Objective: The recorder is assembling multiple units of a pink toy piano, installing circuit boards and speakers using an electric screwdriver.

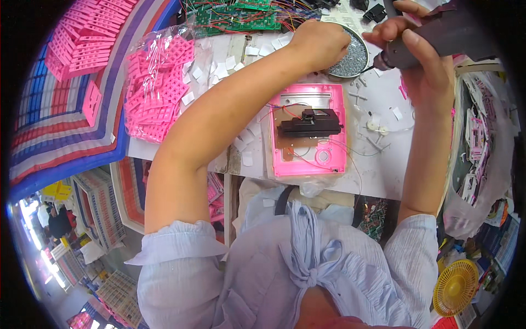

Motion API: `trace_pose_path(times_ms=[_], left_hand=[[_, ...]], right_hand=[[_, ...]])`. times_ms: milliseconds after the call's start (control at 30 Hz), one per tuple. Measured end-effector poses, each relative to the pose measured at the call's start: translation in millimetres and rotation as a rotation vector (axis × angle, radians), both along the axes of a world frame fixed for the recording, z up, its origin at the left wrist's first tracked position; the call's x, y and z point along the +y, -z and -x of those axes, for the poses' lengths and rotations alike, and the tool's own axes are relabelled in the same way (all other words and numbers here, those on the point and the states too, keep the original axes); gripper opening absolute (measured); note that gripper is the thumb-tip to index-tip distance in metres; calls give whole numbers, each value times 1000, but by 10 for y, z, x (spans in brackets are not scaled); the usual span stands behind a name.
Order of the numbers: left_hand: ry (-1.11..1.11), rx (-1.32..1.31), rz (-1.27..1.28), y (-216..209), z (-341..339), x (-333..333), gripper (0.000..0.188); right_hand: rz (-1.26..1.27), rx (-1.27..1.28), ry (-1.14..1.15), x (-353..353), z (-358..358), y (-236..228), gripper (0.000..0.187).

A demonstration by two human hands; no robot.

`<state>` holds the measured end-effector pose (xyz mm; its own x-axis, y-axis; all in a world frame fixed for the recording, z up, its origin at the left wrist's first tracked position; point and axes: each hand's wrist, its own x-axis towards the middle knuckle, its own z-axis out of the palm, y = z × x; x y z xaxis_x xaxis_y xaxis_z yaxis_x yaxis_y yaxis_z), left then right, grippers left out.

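My left hand [319, 46] reaches over the left rim of a round dish [352, 55] full of small grey metal pieces, likely screws. Its fingers are curled together, and whatever they pinch is hidden. In my right hand [424, 63] is a dark electric screwdriver [433, 46], its bit pointing left at the dish's right edge. Nearer to me lies an open pink plastic housing [278, 155] on the white table. A black mechanism [309, 126] sits across it over a brown board [293, 143], with thin wires trailing out to the right.
A clear bag of pink plastic parts [156, 90] stands at the left, beside a striped bin [71, 134] with more pink parts. Green circuit boards [235, 16] with red wires lie at the back. Small white pieces [222, 70] are scattered about. A filled plastic bag [471, 186] hangs right.
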<state>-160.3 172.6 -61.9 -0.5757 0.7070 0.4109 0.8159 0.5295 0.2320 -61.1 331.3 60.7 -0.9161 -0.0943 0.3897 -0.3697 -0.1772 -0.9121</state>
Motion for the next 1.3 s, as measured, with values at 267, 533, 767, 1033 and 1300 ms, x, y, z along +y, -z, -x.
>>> trace_pose_path(times_ms=[267, 533, 767, 1033, 1300], left_hand=[[130, -108, -256, -658, -1444, -803, 19], [-14, -222, -365, -559, -1920, -954, 15], [-42, -535, -433, -607, -1958, -997, 12], [-109, -308, -365, -494, -1940, -1027, 35], [-326, -132, -170, -278, -2051, -1067, 65]], right_hand=[[241, 126, -267, -198, -656, 12, 50], [272, 76, -371, -494, -910, -93, 47], [209, 21, -247, -654, -959, -73, 35], [209, 96, -285, -656, -928, 42, 33], [312, 139, -205, -570, -703, 188, 38]])
